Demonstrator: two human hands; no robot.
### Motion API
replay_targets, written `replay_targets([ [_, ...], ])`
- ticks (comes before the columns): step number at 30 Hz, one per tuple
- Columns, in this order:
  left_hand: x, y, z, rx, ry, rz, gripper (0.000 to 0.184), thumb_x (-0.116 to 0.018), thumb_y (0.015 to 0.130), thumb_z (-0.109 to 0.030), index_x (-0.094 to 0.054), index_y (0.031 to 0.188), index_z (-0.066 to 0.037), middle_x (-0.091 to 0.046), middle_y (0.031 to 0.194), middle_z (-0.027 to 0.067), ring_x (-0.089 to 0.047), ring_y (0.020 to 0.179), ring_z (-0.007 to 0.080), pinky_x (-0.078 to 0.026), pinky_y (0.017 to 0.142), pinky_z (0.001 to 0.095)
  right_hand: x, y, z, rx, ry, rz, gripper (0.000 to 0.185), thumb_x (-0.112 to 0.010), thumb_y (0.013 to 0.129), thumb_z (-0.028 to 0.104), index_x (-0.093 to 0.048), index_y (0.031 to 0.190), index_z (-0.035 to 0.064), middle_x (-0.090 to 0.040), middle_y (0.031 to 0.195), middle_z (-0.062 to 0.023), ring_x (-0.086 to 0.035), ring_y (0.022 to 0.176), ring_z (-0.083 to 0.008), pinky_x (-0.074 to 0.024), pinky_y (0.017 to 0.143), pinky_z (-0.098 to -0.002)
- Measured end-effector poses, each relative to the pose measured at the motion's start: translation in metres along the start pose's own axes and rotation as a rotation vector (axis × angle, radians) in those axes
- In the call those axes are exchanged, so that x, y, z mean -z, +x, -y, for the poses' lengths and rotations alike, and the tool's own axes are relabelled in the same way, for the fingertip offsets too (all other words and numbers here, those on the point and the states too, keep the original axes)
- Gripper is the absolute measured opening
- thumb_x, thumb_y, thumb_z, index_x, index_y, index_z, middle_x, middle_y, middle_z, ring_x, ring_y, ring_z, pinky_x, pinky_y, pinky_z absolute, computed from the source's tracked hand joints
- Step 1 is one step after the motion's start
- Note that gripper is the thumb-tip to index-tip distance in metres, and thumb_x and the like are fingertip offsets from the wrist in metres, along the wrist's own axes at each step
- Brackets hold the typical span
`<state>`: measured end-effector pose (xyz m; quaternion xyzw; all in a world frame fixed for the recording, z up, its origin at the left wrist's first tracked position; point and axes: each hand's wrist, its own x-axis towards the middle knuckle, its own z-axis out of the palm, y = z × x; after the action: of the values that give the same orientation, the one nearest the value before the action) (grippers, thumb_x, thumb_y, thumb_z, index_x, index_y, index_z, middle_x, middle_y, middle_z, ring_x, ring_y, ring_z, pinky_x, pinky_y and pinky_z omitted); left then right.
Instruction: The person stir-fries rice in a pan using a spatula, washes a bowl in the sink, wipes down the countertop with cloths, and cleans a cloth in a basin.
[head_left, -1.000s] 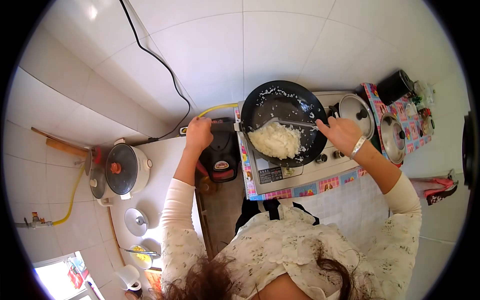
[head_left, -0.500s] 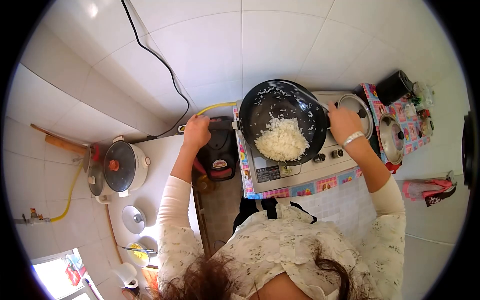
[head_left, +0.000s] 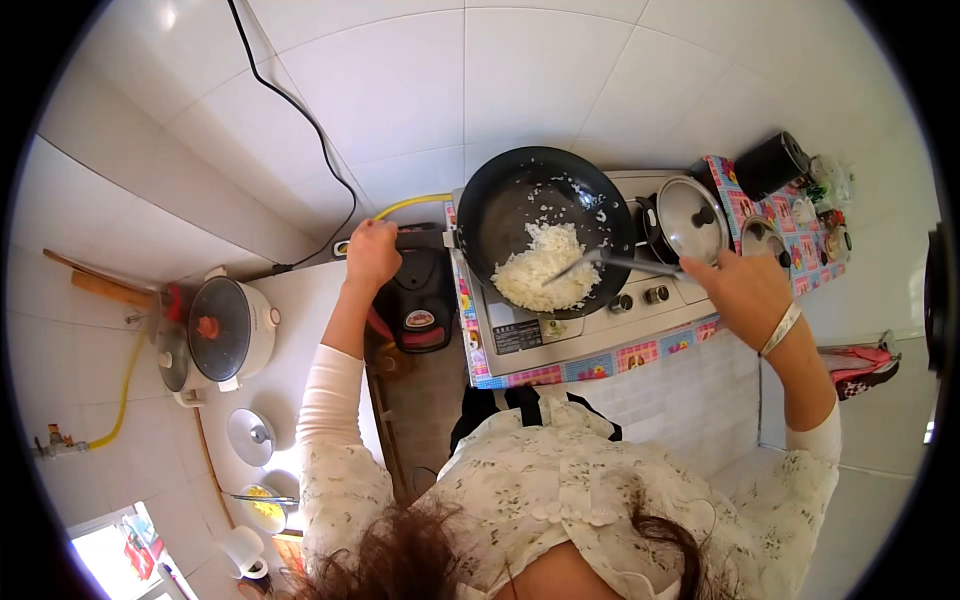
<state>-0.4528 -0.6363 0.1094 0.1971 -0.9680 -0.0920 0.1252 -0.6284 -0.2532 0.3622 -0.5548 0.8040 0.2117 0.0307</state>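
My left hand (head_left: 373, 252) is wrapped round the long handle of a black wok (head_left: 500, 205), which sits tilted over the stove (head_left: 590, 330). White rice (head_left: 535, 270) lies heaped in the lower part of the wok, with loose grains scattered up its far wall. A metal spatula (head_left: 645, 265) is gripped in my right hand (head_left: 742, 298), to the right of the wok. The spatula's blurred head reaches into the right side of the rice heap.
A lidded pot (head_left: 690, 220) stands right of the wok, with another metal lid (head_left: 763, 238) beyond it. On the left counter (head_left: 300, 310) are an electric cooker (head_left: 235, 330), a glass lid (head_left: 251, 437) and a bowl of yellow food (head_left: 264, 508). A black cord (head_left: 300, 115) hangs along the wall.
My right hand has swung right and down, bringing the spatula from the wok's far wall into the rice. The heap has shifted and spread leftward. My left hand still grips the handle.
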Motion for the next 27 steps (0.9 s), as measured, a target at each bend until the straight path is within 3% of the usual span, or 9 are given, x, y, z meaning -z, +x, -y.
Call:
replay_targets([
  [5, 0.000, -0.001, 0.000, -0.005, -0.002, -0.005, 0.017, -0.051, 0.061, 0.005, -0.058, 0.075, -0.002, -0.060, 0.079, 0.0159, -0.057, 0.083, 0.0324, -0.041, 0.089, 0.0378, -0.043, 0.023, 0.004, -0.029, 0.021, -0.059, 0.036, -0.057, 0.071, 0.006, -0.059, 0.107, 0.0128, -0.057, 0.068, -0.0122, -0.060, 0.063, -0.0286, -0.0466, 0.055, -0.0396],
  [12, -0.002, -0.001, 0.001, -0.006, 0.033, -0.013, 0.015, -0.052, 0.061, 0.004, -0.057, 0.074, -0.002, -0.059, 0.077, 0.0152, -0.056, 0.082, 0.0329, -0.040, 0.090, 0.0381, -0.049, 0.051, 0.011, -0.232, 0.097, -0.151, 0.038, -0.053, 0.077, 0.005, -0.052, 0.114, 0.0091, -0.059, 0.075, -0.0148, -0.061, 0.066, -0.0311, -0.0487, 0.057, -0.0413],
  [15, -0.004, -0.001, 0.002, 0.014, 0.032, 0.012, 0.015, -0.054, 0.061, 0.004, -0.057, 0.074, -0.002, -0.059, 0.079, 0.0153, -0.056, 0.083, 0.0325, -0.041, 0.088, 0.0390, -0.076, 0.074, 0.019, -0.122, 0.068, -0.161, 0.040, -0.051, 0.078, 0.004, -0.049, 0.117, 0.0083, -0.059, 0.079, -0.0154, -0.061, 0.065, -0.0311, -0.0492, 0.057, -0.0405],
  [19, 0.000, -0.002, -0.002, 0.025, 0.034, 0.015, 0.014, -0.056, 0.061, 0.003, -0.057, 0.074, -0.003, -0.060, 0.080, 0.0150, -0.056, 0.084, 0.0321, -0.042, 0.085, 0.0393, -0.066, 0.039, 0.008, 0.012, 0.037, -0.105, 0.040, -0.052, 0.076, 0.004, -0.052, 0.116, 0.0119, -0.057, 0.075, -0.0130, -0.061, 0.064, -0.0293, -0.0482, 0.056, -0.0392],
  [23, -0.002, -0.003, -0.003, -0.015, 0.027, -0.074, 0.012, -0.054, 0.061, 0.003, -0.056, 0.071, -0.003, -0.060, 0.076, 0.0147, -0.057, 0.083, 0.0313, -0.043, 0.085, 0.0379, -0.026, -0.013, -0.012, -0.025, 0.009, -0.042, 0.037, -0.054, 0.074, 0.003, -0.057, 0.109, 0.0141, -0.056, 0.071, -0.0107, -0.060, 0.064, -0.0272, -0.0457, 0.054, -0.0383],
  [27, -0.003, -0.002, 0.000, -0.032, 0.051, -0.034, 0.011, -0.053, 0.061, 0.003, -0.055, 0.070, -0.004, -0.059, 0.076, 0.0146, -0.057, 0.082, 0.0313, -0.042, 0.085, 0.0370, -0.035, -0.009, -0.004, -0.025, 0.047, -0.042, 0.039, -0.056, 0.073, 0.004, -0.058, 0.110, 0.0149, -0.058, 0.071, -0.0110, -0.060, 0.065, -0.0269, -0.0452, 0.054, -0.0386],
])
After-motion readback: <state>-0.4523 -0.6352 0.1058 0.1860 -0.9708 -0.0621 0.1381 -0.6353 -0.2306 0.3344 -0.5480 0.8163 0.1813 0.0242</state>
